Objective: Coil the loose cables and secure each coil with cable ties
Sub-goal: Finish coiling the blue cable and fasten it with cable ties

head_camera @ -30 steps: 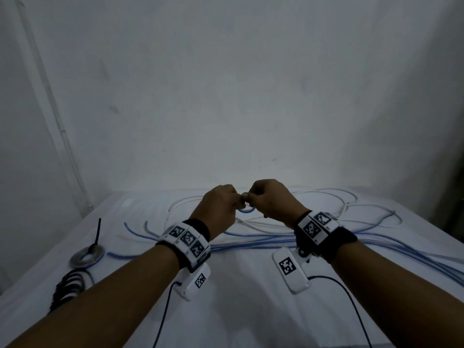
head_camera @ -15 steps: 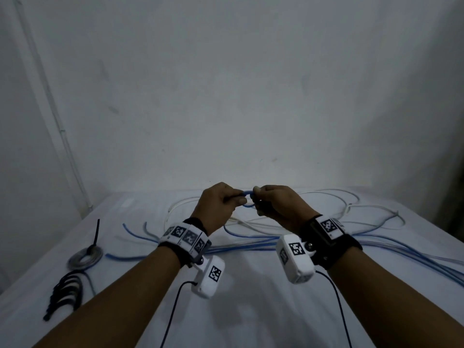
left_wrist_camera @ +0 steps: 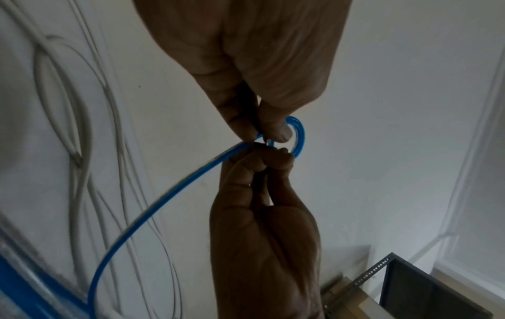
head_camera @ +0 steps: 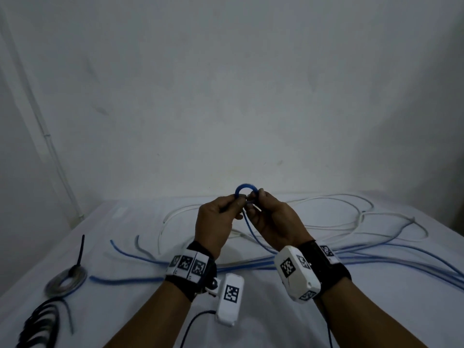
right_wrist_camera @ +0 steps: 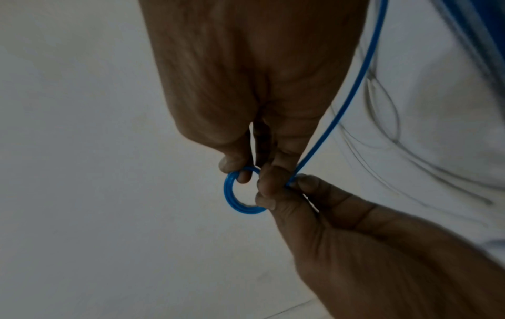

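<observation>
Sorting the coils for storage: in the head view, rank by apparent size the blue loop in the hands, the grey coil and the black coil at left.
1. black coil, cropped and nearest, so unsure
2. grey coil
3. blue loop, smallest

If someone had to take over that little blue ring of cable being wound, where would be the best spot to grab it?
Pinch the small blue coil where its turns cross and the loose tail leaves it, coming in from below. That is where the left hand and right hand pinch it. The ring stands upright above the fingertips, so a grip at the crossing probably keeps the turns from springing apart.
</observation>
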